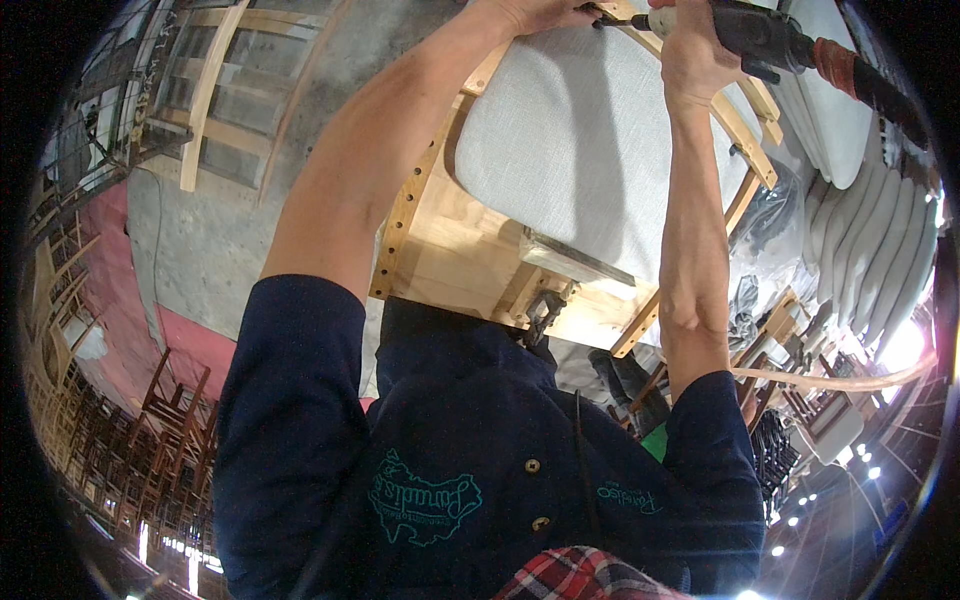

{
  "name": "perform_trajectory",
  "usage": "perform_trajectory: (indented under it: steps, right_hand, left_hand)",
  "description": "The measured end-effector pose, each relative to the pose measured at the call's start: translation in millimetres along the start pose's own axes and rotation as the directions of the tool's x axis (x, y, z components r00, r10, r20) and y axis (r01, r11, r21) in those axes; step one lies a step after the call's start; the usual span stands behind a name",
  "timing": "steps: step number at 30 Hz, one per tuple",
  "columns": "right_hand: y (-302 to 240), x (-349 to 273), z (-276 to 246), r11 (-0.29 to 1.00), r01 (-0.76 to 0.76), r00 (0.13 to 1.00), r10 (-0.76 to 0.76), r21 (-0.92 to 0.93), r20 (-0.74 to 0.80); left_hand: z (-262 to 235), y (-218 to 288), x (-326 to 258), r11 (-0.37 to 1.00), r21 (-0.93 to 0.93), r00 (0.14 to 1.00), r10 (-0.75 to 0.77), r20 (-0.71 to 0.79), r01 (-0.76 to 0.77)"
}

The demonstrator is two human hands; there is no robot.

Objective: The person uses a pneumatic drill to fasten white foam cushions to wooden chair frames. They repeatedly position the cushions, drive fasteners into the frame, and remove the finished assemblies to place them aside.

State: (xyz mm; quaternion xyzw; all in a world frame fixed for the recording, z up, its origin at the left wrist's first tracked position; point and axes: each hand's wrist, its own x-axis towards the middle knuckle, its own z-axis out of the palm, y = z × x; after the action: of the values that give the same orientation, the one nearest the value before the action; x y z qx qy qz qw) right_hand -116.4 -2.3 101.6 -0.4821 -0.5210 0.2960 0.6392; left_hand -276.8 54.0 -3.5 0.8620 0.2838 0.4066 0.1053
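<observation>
My right hand (695, 62) is closed around the front of a dark power driver (755, 38) with a reddish-brown wrapped section. Its thin bit points left, toward my left hand (540, 12). The left fingers are pinched beside the bit's tip at a small black piece (606, 17), partly cut off by the upper edge. Under both hands lies a grey fabric-covered panel (560, 130) with rounded corners. It rests on a plywood board (450, 255) framed by wooden strips with holes (400, 215). A wood block (575, 257) lies at the panel's near edge, with a dark clamp (545, 312) below it.
Several grey padded panels (870, 245) stand in a row at the right, near clear plastic wrap (770, 205). Wooden frames (240, 90) lie at the upper left. Brown chair frames (170, 400) stand at the lower left. A pale hose (830, 381) crosses at the right.
</observation>
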Motion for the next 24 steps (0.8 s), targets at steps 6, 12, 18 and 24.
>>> perform_trajectory:
  steps: [6,12,18,24]
  right_hand:
    - [14.6,-0.1,3.4,0.977,0.196,0.980,-0.192,-0.082,0.055]
    - [5.9,0.3,4.5,0.997,0.057,0.998,-0.059,0.054,0.033]
    - [5.4,-1.5,2.9,0.997,0.066,0.995,-0.069,0.037,0.069]
    - [5.1,0.5,-0.2,0.995,0.090,0.993,-0.086,-0.052,0.079]
  left_hand:
    - [1.5,3.0,4.1,0.999,-0.034,0.999,0.019,-0.036,-0.020]
    - [3.4,-4.6,-1.1,0.997,-0.009,0.992,0.069,-0.106,-0.070]
    - [6.3,-6.4,-1.2,0.992,0.019,0.982,0.127,-0.138,-0.126]
    - [9.7,-5.8,1.7,0.991,0.009,0.980,0.134,-0.147,-0.134]
